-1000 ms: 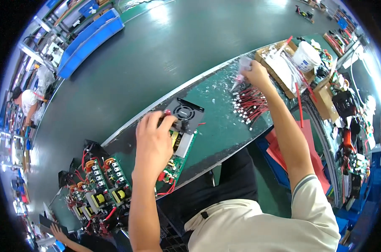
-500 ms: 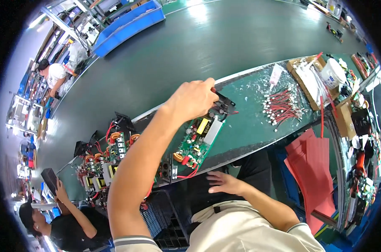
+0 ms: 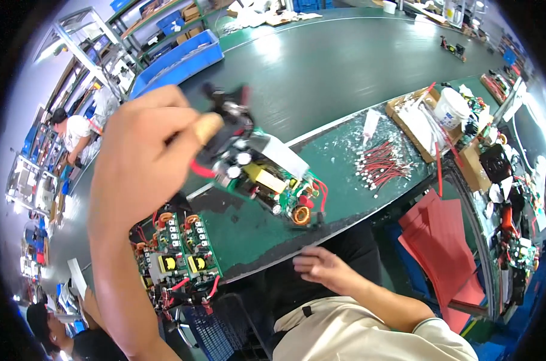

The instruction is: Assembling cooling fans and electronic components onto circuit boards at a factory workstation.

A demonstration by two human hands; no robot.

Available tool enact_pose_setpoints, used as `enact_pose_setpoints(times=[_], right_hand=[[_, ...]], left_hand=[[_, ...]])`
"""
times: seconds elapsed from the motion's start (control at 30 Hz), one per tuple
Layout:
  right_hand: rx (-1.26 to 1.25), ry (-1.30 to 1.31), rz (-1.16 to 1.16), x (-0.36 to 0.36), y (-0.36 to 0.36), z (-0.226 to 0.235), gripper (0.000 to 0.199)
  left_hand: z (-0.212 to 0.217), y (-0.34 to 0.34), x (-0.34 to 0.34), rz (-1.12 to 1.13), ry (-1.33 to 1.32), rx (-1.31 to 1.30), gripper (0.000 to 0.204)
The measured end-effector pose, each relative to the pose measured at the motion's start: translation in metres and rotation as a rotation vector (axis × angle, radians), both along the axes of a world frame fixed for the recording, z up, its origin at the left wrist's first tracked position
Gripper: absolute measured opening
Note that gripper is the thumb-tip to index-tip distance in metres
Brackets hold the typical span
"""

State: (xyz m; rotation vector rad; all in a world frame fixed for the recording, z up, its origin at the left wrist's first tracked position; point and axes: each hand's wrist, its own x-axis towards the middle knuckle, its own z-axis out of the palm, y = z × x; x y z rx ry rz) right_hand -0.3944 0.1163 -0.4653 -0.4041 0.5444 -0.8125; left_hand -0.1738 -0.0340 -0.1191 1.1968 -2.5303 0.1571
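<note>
My left hand point(image 3: 146, 147) is closed on the black end piece of a green circuit board point(image 3: 266, 177). The board hangs tilted above the bench, its lower end toward the front edge. On it are a yellow transformer, a pale metal heat sink, a copper coil and red wires. Motion blurs the black end piece, and my hand covers part of it. My right hand point(image 3: 321, 266) is held in front of my lap, below the bench edge, with fingers loosely extended and nothing in them.
Several similar boards point(image 3: 189, 246) stand on the bench at left. Red-wired connectors point(image 3: 384, 165) lie right of centre, near a cardboard box point(image 3: 408, 123) and a white bucket point(image 3: 451, 107). Beyond runs a dark green belt point(image 3: 321, 66) with a blue bin point(image 3: 183, 63). A co-worker point(image 3: 86, 337) is at lower left.
My left hand has lifted the circuit board off the bench and carried it left, turning it. My right hand has barely moved, its fingers closer together. The view has shifted slightly.
</note>
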Motion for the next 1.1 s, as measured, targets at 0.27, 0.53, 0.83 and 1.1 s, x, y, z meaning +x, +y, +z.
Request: enact_pose_setpoints(times=[0.27,0.53,0.83,1.1], right_hand=[[0.036,-0.045,-0.57,-0.048,-0.092,0.043,0.018],[-0.483,1.073,-0.596,-0.071,-0.162,0.021,0.023],[-1.126,1.501,-0.693,-0.056,-0.158,0.059,0.025],[-0.864,1.331,-0.596,-0.066,-0.149,0.019,0.027]], left_hand=[[-0.069,0.023,0.052,0.382,0.535,0.232,0.03],[-0.216,0.033,0.075,0.739,0.834,0.387,0.037],[-0.248,0.034,0.085,0.7,0.325,0.237,0.033],[-0.1,0.05,0.061,0.606,0.78,0.187,0.031]])
